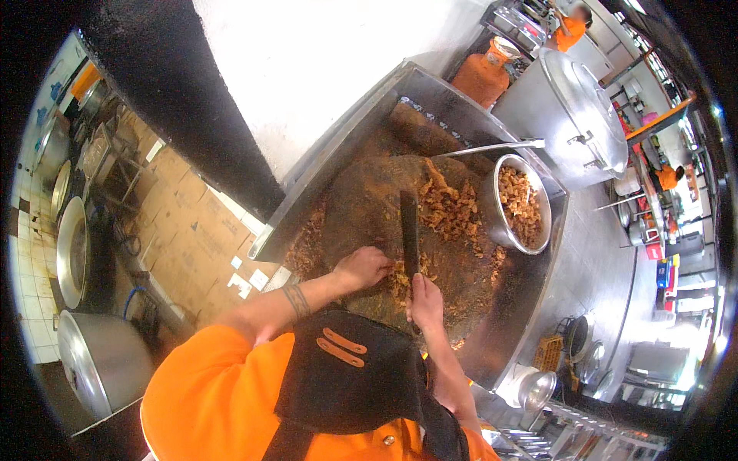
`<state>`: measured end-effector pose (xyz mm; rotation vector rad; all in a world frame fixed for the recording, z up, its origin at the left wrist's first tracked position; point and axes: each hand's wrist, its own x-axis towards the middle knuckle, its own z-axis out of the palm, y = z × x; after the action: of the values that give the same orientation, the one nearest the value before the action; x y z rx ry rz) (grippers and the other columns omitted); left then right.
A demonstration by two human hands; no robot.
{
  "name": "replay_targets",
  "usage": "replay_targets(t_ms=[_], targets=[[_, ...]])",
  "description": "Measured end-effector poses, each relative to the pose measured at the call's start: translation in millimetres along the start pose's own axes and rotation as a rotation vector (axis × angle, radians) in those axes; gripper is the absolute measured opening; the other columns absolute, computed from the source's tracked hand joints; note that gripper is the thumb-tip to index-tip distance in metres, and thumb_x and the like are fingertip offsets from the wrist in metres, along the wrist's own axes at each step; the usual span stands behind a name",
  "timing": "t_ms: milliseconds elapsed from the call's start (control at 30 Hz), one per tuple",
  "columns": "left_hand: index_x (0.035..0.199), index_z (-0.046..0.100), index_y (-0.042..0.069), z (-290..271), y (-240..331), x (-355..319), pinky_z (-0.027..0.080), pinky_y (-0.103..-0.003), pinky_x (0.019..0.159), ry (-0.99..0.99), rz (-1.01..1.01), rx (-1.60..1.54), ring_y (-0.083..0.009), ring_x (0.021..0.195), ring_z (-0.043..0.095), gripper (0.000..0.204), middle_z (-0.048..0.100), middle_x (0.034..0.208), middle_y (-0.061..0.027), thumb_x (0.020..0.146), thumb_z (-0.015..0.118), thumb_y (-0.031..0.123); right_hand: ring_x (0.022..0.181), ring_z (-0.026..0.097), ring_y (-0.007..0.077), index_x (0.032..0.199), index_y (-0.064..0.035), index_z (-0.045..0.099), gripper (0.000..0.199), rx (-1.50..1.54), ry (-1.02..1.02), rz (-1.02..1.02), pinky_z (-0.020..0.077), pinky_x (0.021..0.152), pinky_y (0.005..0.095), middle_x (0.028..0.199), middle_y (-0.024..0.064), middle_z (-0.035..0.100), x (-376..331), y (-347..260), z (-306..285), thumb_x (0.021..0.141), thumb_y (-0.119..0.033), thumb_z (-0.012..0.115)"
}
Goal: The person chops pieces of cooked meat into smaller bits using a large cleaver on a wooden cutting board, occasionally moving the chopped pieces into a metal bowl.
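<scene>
My right hand (427,302) is wrapped round the handle of a large knife (410,229). Its long dark blade points away from me over a big round chopping block (357,203). Just left of the blade, my left hand (364,267) is closed, fingers curled. Its fingertips reach a small heap of chopped browned meat (399,283) beside the blade; whatever they pinch is hidden. A larger pile of chopped meat (450,206) lies at the far right of the block. A round metal pot (496,211) of the same meat stands at the block's right edge.
A metal trough (269,230) with raised walls surrounds the block. A thin metal rod (492,148) lies across its far side. Beyond stand a large lidded pot (565,115) and an orange gas cylinder (486,73). Flattened cardboard (192,230) covers the floor at left. People in orange work far off right.
</scene>
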<state>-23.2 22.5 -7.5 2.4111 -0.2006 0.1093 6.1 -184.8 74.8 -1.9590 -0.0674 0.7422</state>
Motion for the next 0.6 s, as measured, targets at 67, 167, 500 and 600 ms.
replay_targets(t_ms=[67,167,500,600], targets=[[0.106,0.076,0.010,-1.8,2.7,1.6,0.053,-0.046,0.086,-0.027,-0.013,0.030,-0.0333,0.094,0.066,0.024,0.070,0.091,-0.0113,0.092,0.069,0.028,0.039,0.048,0.0160,0.090,-0.0036,0.053,0.044,-0.001,0.036,-0.095,0.0391,0.039,0.0330,0.053,0.0049,0.049,1.8,11.8,0.1,0.110,-0.041,0.040],[0.106,0.076,0.010,0.2,-0.3,0.7,0.053,-0.045,0.088,0.030,0.059,0.011,-0.0331,0.095,0.065,0.022,0.070,0.092,-0.0109,0.094,0.067,0.026,0.038,0.048,0.0159,0.090,-0.0042,0.052,0.044,-0.028,-0.015,0.027,0.0392,0.038,0.0327,0.053,0.0046,0.049,9.7,18.3,8.2,0.111,-0.041,0.040],[0.094,0.076,0.007,-6.8,3.4,-5.5,0.049,-0.044,0.094,-0.067,-0.001,0.076,-0.0325,0.098,0.064,0.020,0.068,0.094,-0.0123,0.092,0.065,0.023,0.040,0.049,0.0156,0.089,-0.0058,0.049,0.046,0.113,-0.036,0.079,0.0403,0.037,0.0331,0.057,0.0056,0.051,-0.8,0.4,6.8,0.109,-0.046,0.042],[0.092,0.076,0.006,-1.5,0.7,-14.1,0.049,-0.044,0.094,-0.005,0.006,0.073,-0.0320,0.098,0.064,0.021,0.068,0.094,-0.0119,0.092,0.066,0.025,0.040,0.049,0.0159,0.090,-0.0058,0.047,0.046,0.147,-0.045,0.103,0.0404,0.037,0.0336,0.058,0.0058,0.051,-8.2,4.4,13.6,0.109,-0.047,0.043]])
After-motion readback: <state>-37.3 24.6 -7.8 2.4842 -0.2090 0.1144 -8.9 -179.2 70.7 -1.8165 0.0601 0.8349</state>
